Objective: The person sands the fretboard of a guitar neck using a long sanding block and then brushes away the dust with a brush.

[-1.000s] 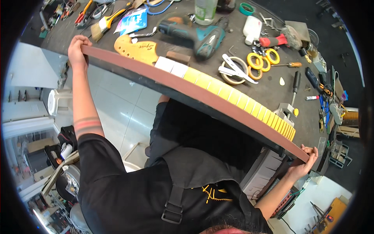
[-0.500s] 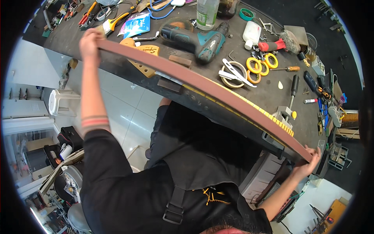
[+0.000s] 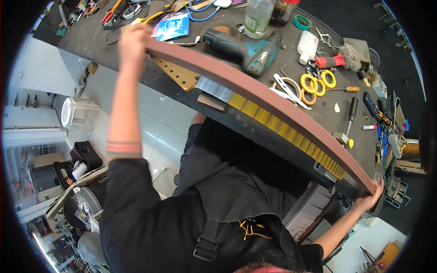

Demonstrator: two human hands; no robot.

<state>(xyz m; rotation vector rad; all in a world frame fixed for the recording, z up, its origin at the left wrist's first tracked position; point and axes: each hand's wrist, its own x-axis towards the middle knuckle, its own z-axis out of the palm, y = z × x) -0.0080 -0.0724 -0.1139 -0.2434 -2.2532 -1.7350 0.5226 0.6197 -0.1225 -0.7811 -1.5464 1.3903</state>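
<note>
A long, straight-sided reddish-brown bar [image 3: 255, 86], which looks like a sanding beam, runs slantwise from upper left to lower right. My left hand [image 3: 133, 49], slightly blurred, is closed round its far left end. At the lower right end, my right hand [image 3: 369, 198] grips it with bent fingers. Under and beside the bar lies a guitar neck [image 3: 181, 76], its wooden headstock with a row of holes at the left. Yellow tape strips [image 3: 273, 123] cover much of its fretboard. The bar hides the neck's far side; whether they touch I cannot tell.
A dark workbench [image 3: 327, 119] carries a cordless drill [image 3: 258, 58], a clear bottle [image 3: 258, 20], yellow tape rolls [image 3: 309, 83], white scissors-like tools [image 3: 291, 93] and a red-handled brush [image 3: 330, 61]. A wood block [image 3: 211, 102] sits by the front edge. A white stool [image 3: 75, 109] stands left.
The bar's left end has moved away from me and rightward with my left hand, uncovering more yellow tape on the near side. The whole view has shifted slightly.
</note>
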